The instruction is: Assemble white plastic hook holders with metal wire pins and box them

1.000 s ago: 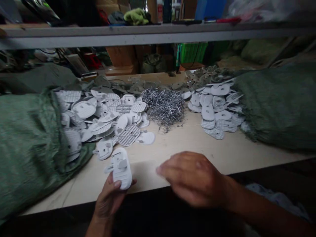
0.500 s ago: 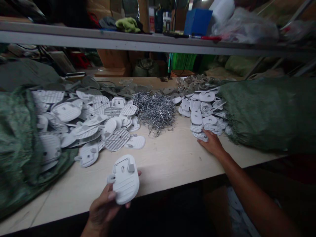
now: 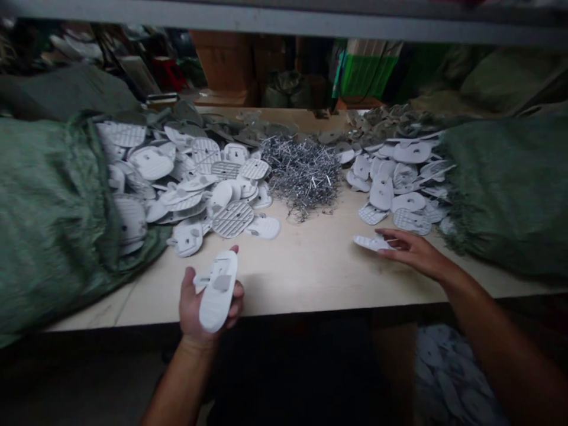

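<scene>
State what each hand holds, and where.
The left hand holds a white plastic plate by its long sides. The right hand touches the end of a second plate; whether it holds it cannot be told.

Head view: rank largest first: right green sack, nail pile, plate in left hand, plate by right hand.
1. Green woven sack
2. Pile of nails
3. Unranked: white plate in the left hand, white plate under the right hand; both tilted, the held one nearer the camera.
</scene>
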Demonstrator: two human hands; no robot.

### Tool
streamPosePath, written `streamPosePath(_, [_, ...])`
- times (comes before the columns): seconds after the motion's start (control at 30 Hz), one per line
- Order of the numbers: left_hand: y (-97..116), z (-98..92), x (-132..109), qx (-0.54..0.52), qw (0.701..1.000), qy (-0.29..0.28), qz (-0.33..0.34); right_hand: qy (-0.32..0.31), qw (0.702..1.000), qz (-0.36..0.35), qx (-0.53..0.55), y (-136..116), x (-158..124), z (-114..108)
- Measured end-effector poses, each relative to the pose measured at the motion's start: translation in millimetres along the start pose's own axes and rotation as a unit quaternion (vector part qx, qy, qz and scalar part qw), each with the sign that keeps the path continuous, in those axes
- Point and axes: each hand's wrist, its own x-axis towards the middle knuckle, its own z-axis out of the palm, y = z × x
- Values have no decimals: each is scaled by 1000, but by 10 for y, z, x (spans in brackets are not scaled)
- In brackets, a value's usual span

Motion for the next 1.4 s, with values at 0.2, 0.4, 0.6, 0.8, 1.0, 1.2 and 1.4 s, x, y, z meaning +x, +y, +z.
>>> streamPosePath(0.2, [-228, 128, 140, -23, 999, 49, -6, -153, 973, -84, -150, -192, 142, -252])
streamPosePath(0.4, [-516, 279, 299, -33, 999, -3, -12, -109, 931, -75, -340, -560, 402, 248])
streamPosePath(0.6, [-523, 292, 309, -4, 1000, -6, -23, 9, 939, -124, -321, -604, 342, 1020])
streamPosePath(0.8, [-494, 229, 276, 17, 999, 37, 33, -3, 956, -88, -280, -449, 114, 1086])
streamPosePath(1.0, [-592, 318, 354, 47, 995, 71, 47, -7, 947, -29, -320, -475, -11, 996])
streamPosePath(1.2, [-637, 403, 400, 69, 995, 68, 35, 12, 957, -13, -289, -448, -43, 982])
streamPosePath(1.4, [-692, 448, 410, 83, 993, 76, 41, -120, 975, 42, 183, -778, -243, 1145])
